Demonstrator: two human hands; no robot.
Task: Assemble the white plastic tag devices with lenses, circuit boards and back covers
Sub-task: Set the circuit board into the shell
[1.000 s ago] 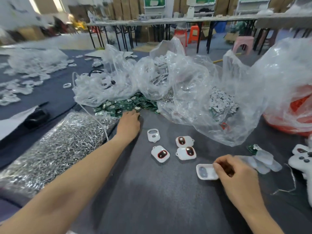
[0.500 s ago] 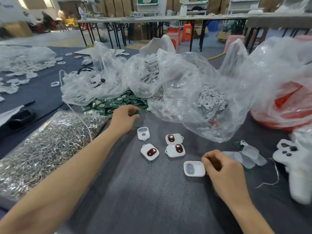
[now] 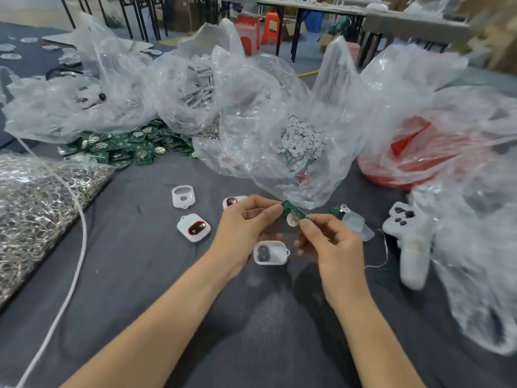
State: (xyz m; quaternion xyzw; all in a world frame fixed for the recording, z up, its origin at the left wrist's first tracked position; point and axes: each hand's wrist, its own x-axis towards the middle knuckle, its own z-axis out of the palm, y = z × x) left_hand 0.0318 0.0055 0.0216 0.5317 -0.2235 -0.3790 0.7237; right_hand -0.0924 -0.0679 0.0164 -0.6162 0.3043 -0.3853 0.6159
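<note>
Okay, centre frame: left hand (image 3: 243,228) and right hand (image 3: 333,245) both pinch one green circuit board (image 3: 291,213) with thumb and forefinger, other fingers loosely curled. It is held just above an open white shell (image 3: 270,253) lying on the grey table (image 3: 140,275).

Matt cloth desk, glossy plastic film, shiny metal bits.
Desk (image 3: 140,275) top is dark grey cloth, matt, slightly fuzzy. Circuit board (image 3: 292,215) is matt green with a shiny metal disc. Open shell (image 3: 270,252) and empty frame (image 3: 183,196) are smooth white plastic with a faint sheen. Finished tag (image 3: 193,227) is white plastic with a glossy dark lens, red-rimmed. Clear bags (image 3: 246,88) along the far edge are thin, crinkled, glossy film. Left-edge bag (image 3: 36,208) is full of bright metal rings. Board pile (image 3: 117,149) is green with metal glints. Cord (image 3: 75,275) is white and smooth. Red bag (image 3: 414,158) at the right edge is glossy film.
</note>
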